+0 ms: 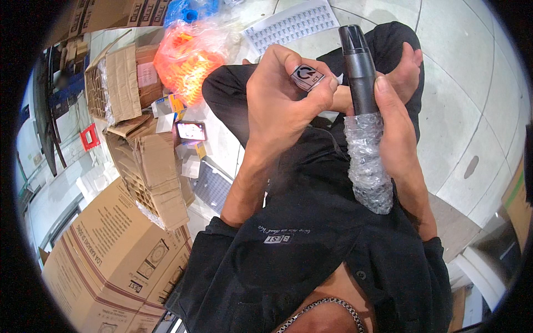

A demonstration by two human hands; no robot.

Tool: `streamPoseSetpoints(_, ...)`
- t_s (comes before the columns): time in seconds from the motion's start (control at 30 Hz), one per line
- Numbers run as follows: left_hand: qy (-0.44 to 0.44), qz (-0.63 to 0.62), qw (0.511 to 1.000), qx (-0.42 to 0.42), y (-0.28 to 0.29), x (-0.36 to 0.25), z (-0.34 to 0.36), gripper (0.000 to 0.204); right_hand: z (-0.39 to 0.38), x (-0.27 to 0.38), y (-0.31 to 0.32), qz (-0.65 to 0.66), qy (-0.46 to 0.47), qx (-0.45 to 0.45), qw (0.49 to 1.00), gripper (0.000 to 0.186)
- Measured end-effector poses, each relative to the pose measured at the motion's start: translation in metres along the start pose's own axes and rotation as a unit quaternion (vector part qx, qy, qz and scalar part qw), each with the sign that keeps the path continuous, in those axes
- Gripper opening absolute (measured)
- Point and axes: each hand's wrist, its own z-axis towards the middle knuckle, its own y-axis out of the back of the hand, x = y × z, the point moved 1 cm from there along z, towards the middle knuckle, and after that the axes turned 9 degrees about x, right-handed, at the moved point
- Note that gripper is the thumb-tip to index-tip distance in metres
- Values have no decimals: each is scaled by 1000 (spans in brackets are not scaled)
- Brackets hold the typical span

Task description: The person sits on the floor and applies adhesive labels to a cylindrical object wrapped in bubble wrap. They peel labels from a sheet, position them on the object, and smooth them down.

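Observation:
My left hand (pixel 280 100) pinches a small square silver sticker (pixel 305 76) with a dark printed mark, up in front of my crossed legs. My right hand (pixel 395 127) grips a black cylindrical object, perhaps a microphone body (pixel 357 61), held upright. Its lower part is sleeved in crumpled bubble wrap (pixel 363 161). The two hands are apart, with the sticker just left of the black cylinder. A sheet (pixel 277 28) with rows of small labels lies on the floor beyond my knees.
An orange bundle in clear plastic (pixel 183 61), a blue plastic item (pixel 191 11), a lit phone (pixel 190 131) and a grey sheet (pixel 214 186) are at my left, beside opened cardboard boxes (pixel 150 177). Large cartons (pixel 100 244) stand lower left. The tiled floor (pixel 461 83) stretches right.

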Motion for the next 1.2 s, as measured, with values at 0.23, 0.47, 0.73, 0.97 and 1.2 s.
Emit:
streamPoseSetpoints(0.23, 63, -156, 986, 19, 11, 9, -4, 34, 3, 11, -3, 121, 38, 24, 992, 49)
streamPoseSetpoints(0.47, 57, -146, 987, 30, 13, 8, -14, 37, 12, 31, -14, -1, 137, 35, 990, 54)
streamPoseSetpoints(0.73, -82, -21, 996, 25, 13, 3, -21, 36, 11, 32, -12, -72, 103, -10, 992, 44)
streamPoseSetpoints(0.97, -366, 374, 851, 43, 38, -9, -20, 26, 9, 35, -7, 1, 70, 15, 997, 34)
streamPoseSetpoints(1.2, -434, 449, 778, 73, 40, -18, -21, 17, 5, 38, -13, -66, 96, 37, 993, 40)
